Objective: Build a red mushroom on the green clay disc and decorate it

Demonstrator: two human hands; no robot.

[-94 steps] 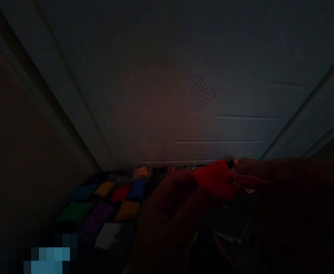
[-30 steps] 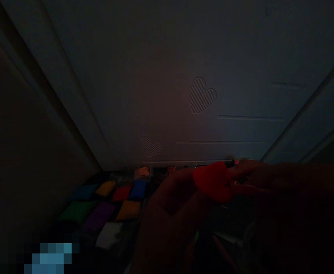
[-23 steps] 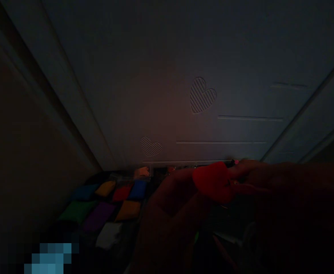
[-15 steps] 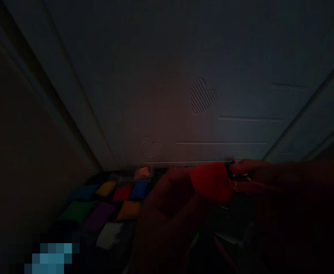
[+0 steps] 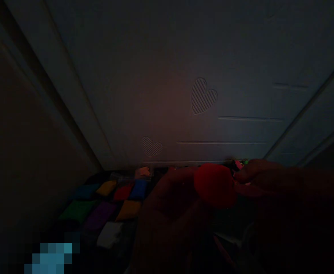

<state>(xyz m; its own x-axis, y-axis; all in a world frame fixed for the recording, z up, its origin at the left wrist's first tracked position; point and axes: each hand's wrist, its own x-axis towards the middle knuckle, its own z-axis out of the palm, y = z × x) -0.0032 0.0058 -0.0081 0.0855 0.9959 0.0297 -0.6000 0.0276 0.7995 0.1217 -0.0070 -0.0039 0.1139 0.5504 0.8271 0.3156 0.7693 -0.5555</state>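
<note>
The scene is very dark. My left hand (image 5: 169, 217) is closed, its fingertips pinching a smooth, rounded red lump of modelling clay (image 5: 215, 185). On the right, my right hand (image 5: 258, 171) is closed around a slim pink modelling tool (image 5: 249, 189). The tool's tip meets or nearly meets the clay's right side; the exact contact is too dark to tell. Below the hands lies another pink stick-like tool (image 5: 223, 249), beside a pale, thin strip (image 5: 226, 238).
Several coloured packets lie at left, among them a green packet (image 5: 77, 210), a purple packet (image 5: 100, 214), a blue packet (image 5: 139, 189) and a white packet (image 5: 110, 234). Behind stands a pale panel (image 5: 144, 76) with embossed hearts. Small bright items (image 5: 238, 164) sit behind my right hand.
The red clay has turned and shifted slightly right and down, so its dark marks at the right end no longer show. My right hand has shifted slightly with the pink tool.
</note>
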